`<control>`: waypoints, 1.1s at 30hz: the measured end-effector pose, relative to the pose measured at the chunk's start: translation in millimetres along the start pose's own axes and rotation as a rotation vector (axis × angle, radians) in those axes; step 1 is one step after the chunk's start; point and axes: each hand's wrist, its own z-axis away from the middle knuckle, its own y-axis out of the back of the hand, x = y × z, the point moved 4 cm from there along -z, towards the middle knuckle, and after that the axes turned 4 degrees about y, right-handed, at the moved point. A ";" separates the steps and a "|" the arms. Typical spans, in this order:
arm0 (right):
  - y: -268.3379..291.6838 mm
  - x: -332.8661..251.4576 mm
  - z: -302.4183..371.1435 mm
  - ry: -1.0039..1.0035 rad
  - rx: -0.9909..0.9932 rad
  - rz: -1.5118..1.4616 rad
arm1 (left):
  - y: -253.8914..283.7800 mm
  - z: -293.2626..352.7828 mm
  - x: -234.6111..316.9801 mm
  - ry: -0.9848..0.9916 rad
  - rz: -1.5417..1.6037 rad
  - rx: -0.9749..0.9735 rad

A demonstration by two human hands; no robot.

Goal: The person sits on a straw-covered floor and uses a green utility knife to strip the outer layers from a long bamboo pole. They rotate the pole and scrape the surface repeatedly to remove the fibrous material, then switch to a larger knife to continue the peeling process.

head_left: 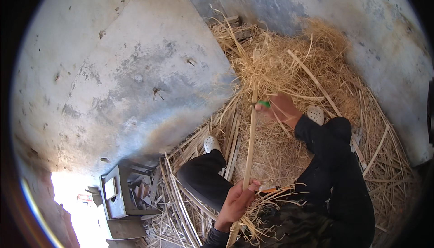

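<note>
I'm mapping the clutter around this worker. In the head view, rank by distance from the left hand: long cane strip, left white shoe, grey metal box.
From the left hand:
1. Long cane strip, in its grip.
2. Left white shoe, above it.
3. Grey metal box, far left.

Heap of dry straw (289, 63) fills corner between two stained grey concrete walls (135, 67). Loose split cane strips (181, 203) strewn over floor, lower centre. Small grey stool-like metal frame (118, 194) at lower left, beside bright sunlit opening (77, 212). White perforated clogs: one (211, 144) near left wall, other (316, 114) in straw.
</note>
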 end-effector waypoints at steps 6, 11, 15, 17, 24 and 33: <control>28.5 69.1 -28.9 -0.087 0.210 0.309 | -8.5 -9.7 -4.8 -0.039 -0.053 -0.138; 29.5 87.8 -26.9 0.016 0.444 0.368 | -2.5 -26.6 -9.2 -0.033 -0.039 -0.169; 44.4 39.5 -14.4 -0.150 0.151 0.290 | 31.7 -47.9 -6.3 -0.099 -0.094 -0.102; 41.1 13.5 3.6 -0.051 0.127 0.445 | 55.1 -56.1 1.9 -0.201 -0.043 -0.005; 61.0 12.3 23.6 -0.037 0.344 0.239 | 126.9 -92.3 126.2 -0.664 -0.327 0.361; 58.0 5.1 21.9 0.020 0.403 0.076 | 122.1 -115.3 219.3 -0.997 0.194 0.189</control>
